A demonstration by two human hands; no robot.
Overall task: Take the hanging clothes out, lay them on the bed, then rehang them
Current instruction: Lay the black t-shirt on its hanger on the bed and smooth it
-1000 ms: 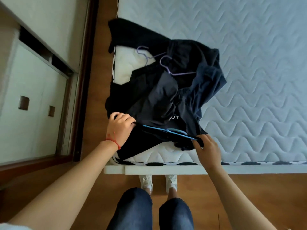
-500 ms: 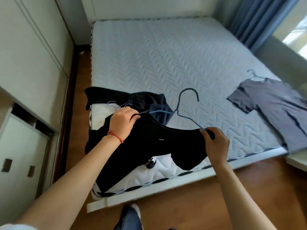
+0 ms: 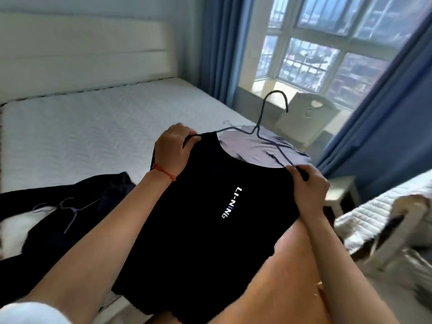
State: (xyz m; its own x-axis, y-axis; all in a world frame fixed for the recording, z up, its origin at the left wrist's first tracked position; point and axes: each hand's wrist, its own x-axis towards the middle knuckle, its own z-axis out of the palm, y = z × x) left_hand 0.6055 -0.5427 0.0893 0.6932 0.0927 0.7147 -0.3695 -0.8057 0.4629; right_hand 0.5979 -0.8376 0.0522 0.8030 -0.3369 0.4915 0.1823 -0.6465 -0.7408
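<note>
Head view: you hold the black T-shirt (image 3: 210,218) up in the air over the near edge of the bed (image 3: 93,127), on a dark wire hanger (image 3: 268,127). Left hand (image 3: 171,152) has its grip clamped on the left shoulder seam, fingers curled round cloth and, I judge, the hanger arm under it. Right hand (image 3: 308,185) pinches the right shoulder with the hanger's end poking out between thumb and fingers. Hook stands up free, pointing toward the window (image 3: 327,43).

Risks from here:
- Right end of the hanger looks outside or just at the shoulder edge. Let go there and the shirt can slide off that arm and hang lopsided. Can't tell whether the wire is seated inside the sleeve; frame is blurred.
- Collar sits low on the wire neck. If you carry it by cloth only, the hanger can drop through the neck opening.
- Hook is unguarded and swinging wide; turning toward the wardrobe it could snag the blue curtain (image 3: 385,136).
- Grey shirt (image 3: 257,148) lies on the bed right behind the black one. Lowering your hands could catch its hanger.
- Dark clothes pile (image 3: 70,206) with a pale hanger (image 3: 70,206) lies on the bed by your left forearm; dragging the hem across could pull it off the edge.

Move one hand to the hook before releasing the shoulders.
</note>
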